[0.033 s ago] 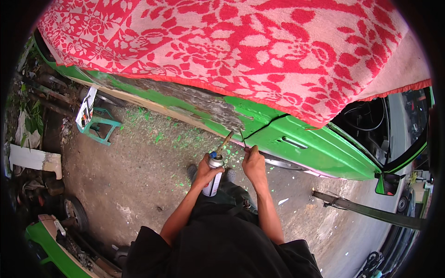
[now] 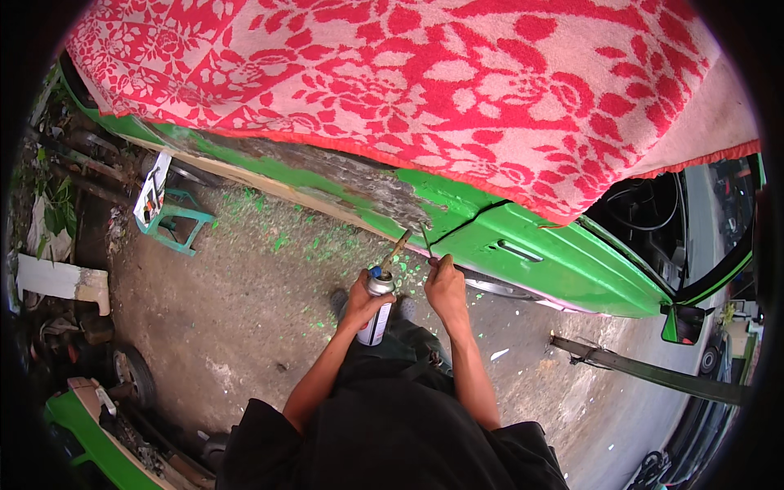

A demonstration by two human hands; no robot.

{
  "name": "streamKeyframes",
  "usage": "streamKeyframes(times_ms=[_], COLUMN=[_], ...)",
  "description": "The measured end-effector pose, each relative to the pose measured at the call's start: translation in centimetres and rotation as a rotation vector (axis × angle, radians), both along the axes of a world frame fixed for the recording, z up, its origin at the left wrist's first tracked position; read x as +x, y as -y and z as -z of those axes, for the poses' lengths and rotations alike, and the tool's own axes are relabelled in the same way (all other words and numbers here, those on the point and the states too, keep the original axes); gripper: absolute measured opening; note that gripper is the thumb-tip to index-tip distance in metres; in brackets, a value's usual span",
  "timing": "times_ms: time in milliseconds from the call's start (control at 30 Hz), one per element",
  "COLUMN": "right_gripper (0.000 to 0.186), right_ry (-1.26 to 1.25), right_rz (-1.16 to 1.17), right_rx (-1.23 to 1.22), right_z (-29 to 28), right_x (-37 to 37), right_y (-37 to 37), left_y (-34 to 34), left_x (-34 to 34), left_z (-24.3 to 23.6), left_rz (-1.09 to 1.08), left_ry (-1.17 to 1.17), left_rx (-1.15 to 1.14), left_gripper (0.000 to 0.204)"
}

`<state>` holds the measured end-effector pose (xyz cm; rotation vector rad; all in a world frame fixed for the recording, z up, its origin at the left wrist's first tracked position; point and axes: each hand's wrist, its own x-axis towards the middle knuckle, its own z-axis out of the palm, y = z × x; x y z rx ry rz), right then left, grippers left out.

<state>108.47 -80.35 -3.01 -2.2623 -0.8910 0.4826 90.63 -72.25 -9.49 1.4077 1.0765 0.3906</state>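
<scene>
My left hand (image 2: 362, 304) is wrapped round a white and silver gas canister (image 2: 374, 327) topped by a torch head with a blue fitting (image 2: 376, 271) and a brass nozzle (image 2: 401, 245), angled up toward the car body. My right hand (image 2: 445, 287) grips a slender metal tool (image 2: 426, 242), its tip at the lower edge of the weathered side panel. That panel (image 2: 351, 183) is grey-brown and rough, bordered by green paint. To its right lies a green door (image 2: 572, 273) with a recessed handle (image 2: 519, 251). A red and pink floral blanket (image 2: 392, 73) drapes over the car.
A teal plastic stool (image 2: 186, 241) stands at the left. A wheel (image 2: 135, 376), a white pipe (image 2: 61, 278) and green car parts (image 2: 73, 425) lie farther left. Green paint flakes speckle the concrete floor (image 2: 245, 327). A long bar (image 2: 645, 371) extends at the lower right.
</scene>
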Motion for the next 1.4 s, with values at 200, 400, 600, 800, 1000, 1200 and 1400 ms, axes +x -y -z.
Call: streamKeyframes(times_ms=[200, 400, 600, 800, 1000, 1200, 1400], right_gripper=[0.011, 0.011, 0.012, 0.015, 0.014, 0.014, 0.012], right_ry=[0.005, -0.013, -0.028, -0.072, -0.083, -0.101, -0.069], right_rz=[-0.016, 0.011, 0.061, 0.074, 0.050, 0.061, 0.057], right_rx=[0.091, 0.194, 0.174, 0.137, 0.149, 0.235, 0.218], right_z=[3.9, 2.9, 1.8, 1.6, 2.0, 2.0, 1.9], right_x=[0.4, 0.9, 0.6, 0.7, 1.2, 1.2, 1.2], right_y=[0.2, 1.5, 3.0, 2.9, 2.5, 2.4, 2.4], left_y=[-0.3, -0.8, -0.3, 0.1, 0.4, 0.2, 0.2], left_x=[-0.7, -0.5, 0.1, 0.1, -0.5, -0.4, -0.1], left_z=[0.9, 0.8, 0.0, 0.2, 1.2, 0.7, 0.8], left_rz=[-0.056, -0.068, -0.010, 0.005, -0.004, -0.003, -0.006], left_ry=[0.039, 0.071, 0.073, 0.049, 0.029, 0.002, 0.002], left_rx=[0.012, -0.029, -0.072, -0.021, 0.004, -0.006, -0.016], left_gripper=[0.055, 0.053, 0.054, 0.056, 0.058, 0.060, 0.059])
